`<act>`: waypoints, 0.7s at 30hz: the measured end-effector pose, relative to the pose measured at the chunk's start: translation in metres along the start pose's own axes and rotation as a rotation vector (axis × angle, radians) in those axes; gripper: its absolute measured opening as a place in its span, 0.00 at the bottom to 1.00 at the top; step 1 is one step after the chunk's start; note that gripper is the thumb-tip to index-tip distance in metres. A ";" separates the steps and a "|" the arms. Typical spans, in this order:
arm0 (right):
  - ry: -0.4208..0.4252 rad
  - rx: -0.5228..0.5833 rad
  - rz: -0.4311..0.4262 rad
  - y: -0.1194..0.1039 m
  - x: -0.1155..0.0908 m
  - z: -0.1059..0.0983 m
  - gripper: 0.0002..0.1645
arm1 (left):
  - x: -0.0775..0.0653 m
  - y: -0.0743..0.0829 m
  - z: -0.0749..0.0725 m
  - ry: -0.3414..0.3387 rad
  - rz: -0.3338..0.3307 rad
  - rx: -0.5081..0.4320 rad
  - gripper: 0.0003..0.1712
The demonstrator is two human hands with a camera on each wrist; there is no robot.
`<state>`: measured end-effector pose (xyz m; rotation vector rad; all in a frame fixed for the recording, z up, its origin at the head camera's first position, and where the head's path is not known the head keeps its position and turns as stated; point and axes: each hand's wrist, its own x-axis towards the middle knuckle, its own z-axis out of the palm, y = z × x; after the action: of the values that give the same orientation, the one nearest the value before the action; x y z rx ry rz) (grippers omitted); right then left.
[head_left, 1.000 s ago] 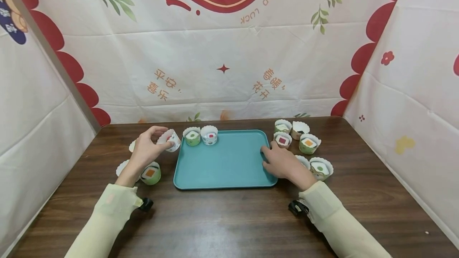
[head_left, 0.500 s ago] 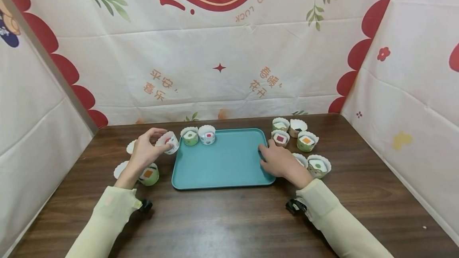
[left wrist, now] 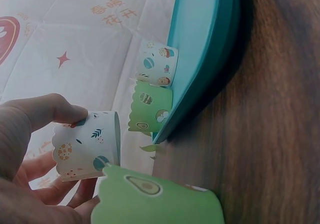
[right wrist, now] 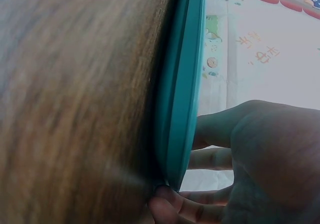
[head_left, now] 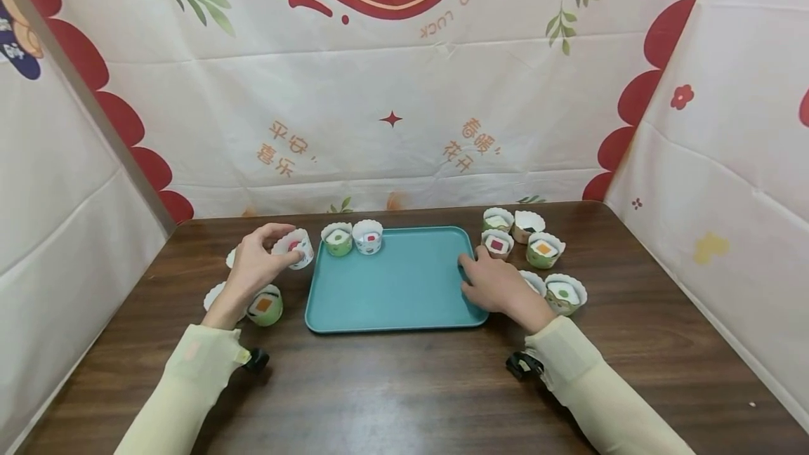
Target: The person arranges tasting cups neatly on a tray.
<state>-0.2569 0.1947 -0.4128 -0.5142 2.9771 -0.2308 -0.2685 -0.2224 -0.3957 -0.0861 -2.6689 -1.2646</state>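
My left hand (head_left: 255,262) pinches a white patterned paper baking cup (left wrist: 92,144) between thumb and fingers, just left of the tray. Inside that cup sits a white piece with a red centre. My right hand (head_left: 496,286) grips the right edge of the teal tray (head_left: 392,293), its thumb over the rim and fingertips low at the edge in the right wrist view. At the tray's far left corner stand a green baking cup (head_left: 338,241) and a white baking cup (head_left: 369,237) side by side, each holding a white piece with a coloured centre.
A green baking cup (head_left: 265,306) and other cups partly hidden by the left arm stand left of the tray. Several more filled cups (head_left: 545,250) are grouped on the right, some close behind the right hand. A printed cloth (head_left: 354,146) hangs behind the brown table (head_left: 379,392).
The held baking cup has tipped a little more upright and shifted slightly left in my left hand. My right hand stays at the tray edge; the head view sways slightly.
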 end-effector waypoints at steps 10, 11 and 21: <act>0.013 0.015 0.001 0.002 -0.003 -0.003 0.26 | 0.006 0.002 -0.006 0.025 0.028 0.003 0.32; 0.014 0.019 0.000 0.002 -0.003 -0.003 0.26 | 0.005 0.002 -0.007 0.025 0.020 0.000 0.33; 0.073 0.044 -0.058 0.003 -0.003 -0.004 0.24 | 0.002 -0.003 -0.015 0.051 -0.021 0.077 0.33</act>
<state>-0.2558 0.1987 -0.4094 -0.6003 3.0221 -0.3265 -0.2689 -0.2359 -0.3883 -0.0155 -2.6783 -1.1519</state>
